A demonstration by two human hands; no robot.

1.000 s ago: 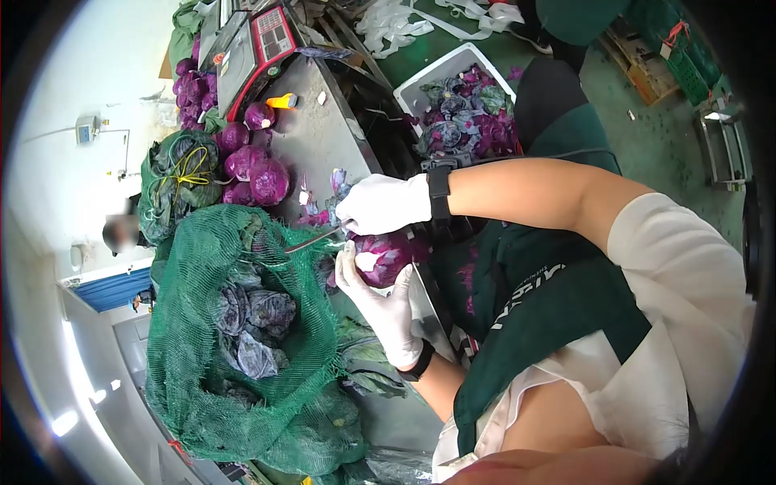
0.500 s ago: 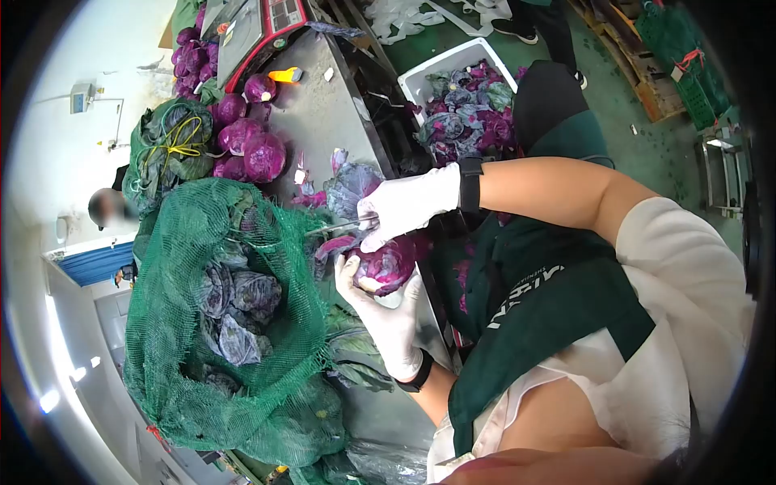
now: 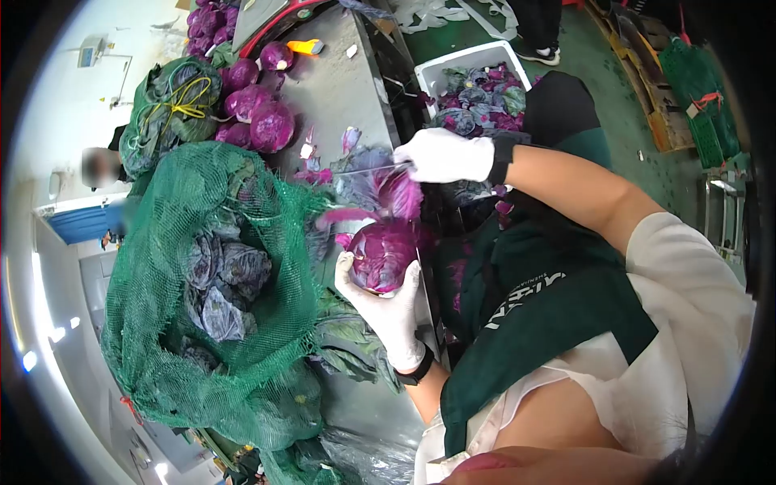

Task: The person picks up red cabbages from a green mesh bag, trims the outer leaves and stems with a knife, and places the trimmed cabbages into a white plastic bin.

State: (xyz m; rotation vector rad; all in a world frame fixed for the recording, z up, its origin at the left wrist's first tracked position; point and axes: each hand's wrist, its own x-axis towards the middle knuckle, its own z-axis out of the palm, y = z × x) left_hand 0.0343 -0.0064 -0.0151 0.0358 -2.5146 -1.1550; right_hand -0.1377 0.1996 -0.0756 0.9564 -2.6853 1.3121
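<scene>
My left hand (image 3: 381, 311), in a white glove, cups a peeled red cabbage (image 3: 381, 257) from below, fingers and thumb at its sides. Above it, my gloved right hand (image 3: 444, 155) is closed around a knife, whose thin blade (image 3: 362, 170) points left; the handle is hidden in the fist. A loose purple leaf (image 3: 400, 194) stands up from the cabbage just under the right hand's fingers. Whether those fingers also pinch the leaf is hard to see. Greyish outer leaves (image 3: 356, 184) lie behind the blade on the metal table (image 3: 331, 97).
A green mesh sack (image 3: 129, 323) with unpeeled cabbages spreads across the table's left. Peeled cabbages (image 3: 272, 127) sit farther back, near a yellow-orange tool (image 3: 305, 47). A white bin (image 3: 428, 77) of trimmed leaves stands beside the table. Green leaves (image 3: 347, 343) lie near my left wrist.
My right hand with the knife has lifted up and right, away from the cabbage. A purple leaf now stands out from the cabbage, which shows a smoother, darker surface.
</scene>
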